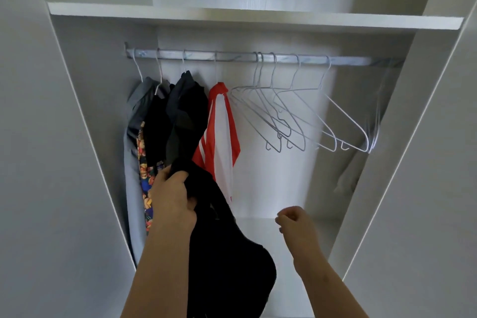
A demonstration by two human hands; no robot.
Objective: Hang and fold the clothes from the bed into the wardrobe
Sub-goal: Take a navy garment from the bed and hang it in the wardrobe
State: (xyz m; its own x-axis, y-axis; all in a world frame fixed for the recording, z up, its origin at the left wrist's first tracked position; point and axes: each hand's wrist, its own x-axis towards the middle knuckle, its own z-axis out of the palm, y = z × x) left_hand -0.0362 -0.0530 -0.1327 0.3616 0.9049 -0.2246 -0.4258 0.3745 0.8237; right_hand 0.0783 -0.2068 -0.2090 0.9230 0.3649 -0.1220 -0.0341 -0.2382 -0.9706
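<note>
Four hangers at the left end of the rail (232, 55) already carried clothes inside the wardrobe (77, 111): a grey garment (134, 116) nearest the side wall, a bright patterned piece (144, 175) hanging low beside it, and a dark garment (185, 116) next along. They were packed close together, probably to leave the rest of the rail free. Below them, the left hand (171, 196) was raised in front of the hung clothes with its fingers (180, 178) clenched round the top of a black garment (227, 253). It seemed to be held high so that the cloth could drop clear and be dressed onto a hanger. This black garment was soft and limp. It was bunched at the grip and fell in a heavy, shapeless fold towards the bottom edge of the view, with no collar or sleeve plain to see. Just behind it hung a red and white garment (222, 131), the last of the filled places. Further right, a loose cluster of empty wire hangers (284, 116) sat tilted on the rail, near enough to be picked off. The right hand (296, 222) was lifted below them with its fingers (284, 217) curled in on nothing, likely on its way to take one.
</note>
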